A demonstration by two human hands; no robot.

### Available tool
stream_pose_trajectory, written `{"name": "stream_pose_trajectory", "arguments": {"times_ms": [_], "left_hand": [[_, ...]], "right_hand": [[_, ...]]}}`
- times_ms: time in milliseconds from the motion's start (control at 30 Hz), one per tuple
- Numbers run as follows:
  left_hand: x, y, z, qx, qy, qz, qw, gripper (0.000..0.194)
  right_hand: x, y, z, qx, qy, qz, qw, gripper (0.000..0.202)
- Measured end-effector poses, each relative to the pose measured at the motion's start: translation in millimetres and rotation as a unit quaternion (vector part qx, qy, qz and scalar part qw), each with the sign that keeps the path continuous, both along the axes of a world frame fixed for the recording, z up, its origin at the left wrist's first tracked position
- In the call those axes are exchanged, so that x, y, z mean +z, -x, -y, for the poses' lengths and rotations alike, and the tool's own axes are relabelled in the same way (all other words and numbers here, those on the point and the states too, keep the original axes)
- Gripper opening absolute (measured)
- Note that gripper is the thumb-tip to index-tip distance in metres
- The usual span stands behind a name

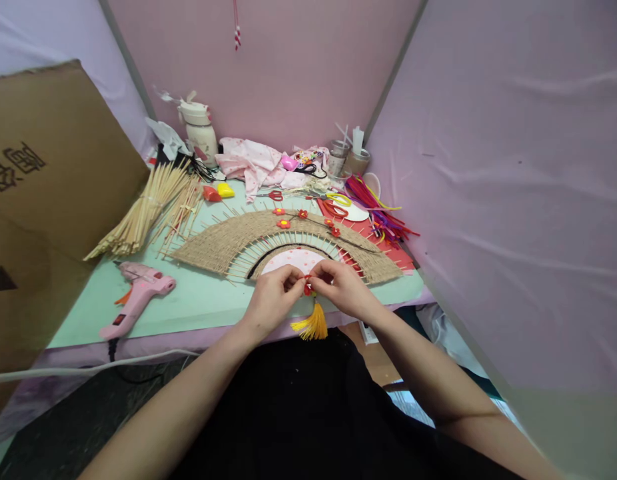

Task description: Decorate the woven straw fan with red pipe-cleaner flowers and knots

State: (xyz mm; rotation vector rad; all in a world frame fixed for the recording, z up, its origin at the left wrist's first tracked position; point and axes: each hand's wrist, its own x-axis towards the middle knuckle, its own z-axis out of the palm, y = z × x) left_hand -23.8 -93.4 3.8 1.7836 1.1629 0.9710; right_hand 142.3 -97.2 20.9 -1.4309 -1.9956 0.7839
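Observation:
A wide fan (208, 250) of thin sticks woven with tan twine lies on the table, with red and orange flowers (302, 214) on its upper band. Its pink-and-white dotted centre (288, 259) faces me. Right at the fan's lower middle, my left hand (278, 290) and my right hand (341, 283) meet, fingertips pinched. Between them is a small red ornament (308, 288), with a yellow tassel (313, 323) hanging below it over the table edge. Both hands appear to pinch the red cord at the ornament's top; the fingers partly cover it.
A pink glue gun (138, 293) lies left, near a cardboard box (48, 200). Behind it is a bundle of sticks (143, 210). At the back stand a bottle (201, 133) and cups (357, 161). Scissors (337, 209) and coloured pipe cleaners (373, 203) lie behind the fan.

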Motion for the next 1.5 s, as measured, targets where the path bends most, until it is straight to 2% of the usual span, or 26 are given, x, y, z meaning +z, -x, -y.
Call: {"name": "stream_pose_trajectory", "arguments": {"times_ms": [100, 233, 433, 533, 667, 733, 833, 933, 1033, 1133, 1300, 1433, 1500], "left_hand": [[-5.2, -3.6, -0.7, 0.015, 0.016, 0.039, 0.999, 0.013], [-12.9, -3.9, -7.9, 0.056, 0.058, 0.146, 0.986, 0.017], [-13.0, -6.6, -12.4, 0.119, 0.103, 0.245, 0.957, 0.021], [-13.1, -8.6, -10.5, 0.103, 0.112, 0.261, 0.953, 0.020], [-13.4, -6.6, -9.3, 0.082, 0.103, 0.235, 0.963, 0.016], [-13.4, -5.1, -9.5, 0.081, 0.113, 0.234, 0.962, 0.015], [-14.4, -4.4, -9.7, 0.077, 0.153, 0.278, 0.945, 0.018], [-16.5, -4.9, -8.8, 0.076, 0.155, 0.299, 0.938, 0.019], [-18.0, -4.5, -7.0, 0.075, 0.126, 0.263, 0.954, 0.018], [-16.0, -2.3, -5.2, 0.073, 0.086, 0.196, 0.974, 0.017], [-5.3, 2.2, -1.9, 0.051, 0.056, 0.095, 0.993, 0.016], [-3.6, 0.4, -1.4, 0.034, 0.082, 0.101, 0.991, 0.015], [-8.0, -3.5, -3.7, 0.048, 0.099, 0.134, 0.985, 0.015]], "right_hand": [[-1.8, -1.8, -3.5, -0.016, 0.026, -0.033, 0.999, 0.012], [-1.1, -5.8, -8.4, -0.027, 0.084, -0.128, 0.988, 0.022], [-9.1, 5.4, -4.6, -0.074, 0.080, -0.248, 0.963, 0.024], [-15.2, 15.0, -3.1, -0.082, 0.055, -0.276, 0.956, 0.021], [-17.0, 18.4, -2.8, -0.085, 0.037, -0.237, 0.967, 0.017], [-15.3, 16.7, -1.9, -0.070, 0.053, -0.241, 0.967, 0.018], [-12.4, 13.8, -0.3, -0.047, 0.098, -0.309, 0.945, 0.024], [-11.7, 13.3, 1.1, -0.070, 0.124, -0.341, 0.929, 0.021], [-13.2, 15.2, 2.7, -0.100, 0.096, -0.296, 0.945, 0.015], [-13.2, 16.1, 4.9, -0.112, 0.018, -0.206, 0.972, 0.013], [-5.9, 12.5, 9.5, -0.083, -0.080, -0.021, 0.993, 0.013], [-2.8, 10.9, 11.2, -0.038, -0.116, 0.049, 0.991, 0.013], [-3.8, 10.9, 9.8, -0.045, -0.132, 0.055, 0.989, 0.014]]}}
